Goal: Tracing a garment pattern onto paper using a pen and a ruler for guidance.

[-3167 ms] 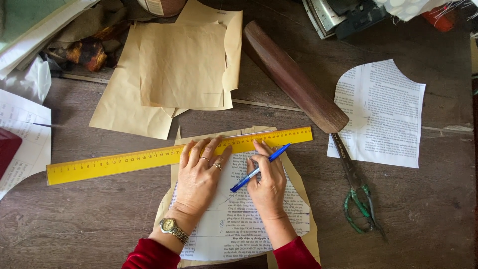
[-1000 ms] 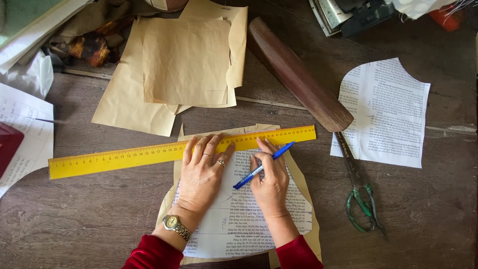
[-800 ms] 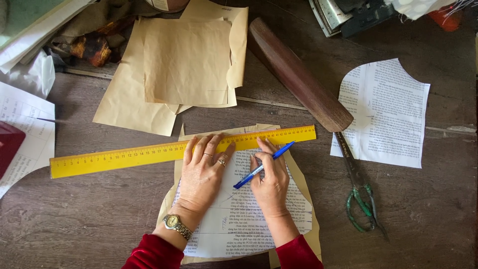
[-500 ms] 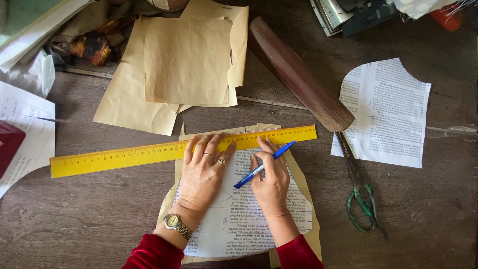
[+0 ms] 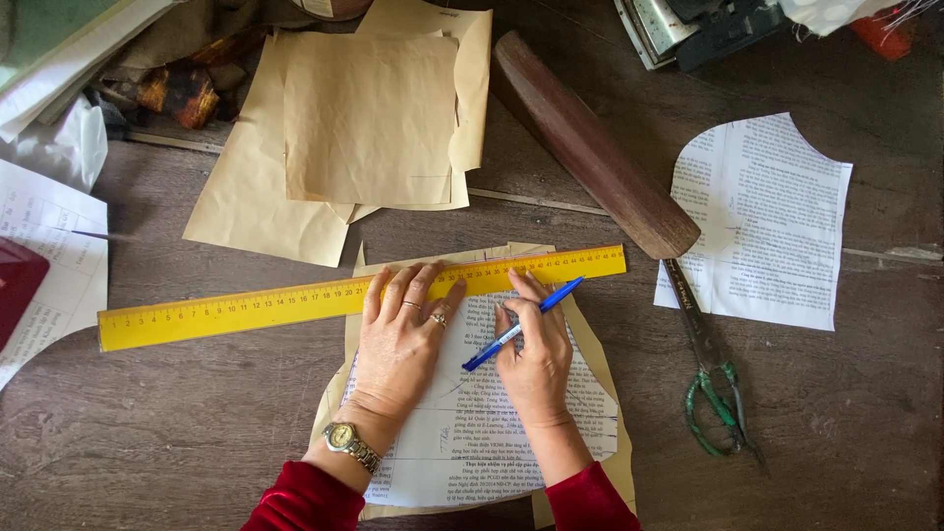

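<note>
My left hand (image 5: 401,339) lies flat with spread fingers, its fingertips pressing a long yellow ruler (image 5: 246,307) onto a printed paper sheet (image 5: 462,442). That sheet rests on a brown paper piece (image 5: 600,354) of similar shape. My right hand (image 5: 536,359) holds a blue pen (image 5: 521,324) between thumb and fingers, its index fingertip touching the ruler's lower edge. The pen lies slanted, its cap end up to the right. A wristwatch sits on my left wrist, and both sleeves are red.
Stacked brown paper pieces (image 5: 364,128) lie at the back. A dark wooden block (image 5: 590,147) slants toward green-handled scissors (image 5: 713,383). A cut printed sheet (image 5: 767,226) is at the right, white papers (image 5: 49,265) and a red object (image 5: 15,295) at the left, clutter along the far edge.
</note>
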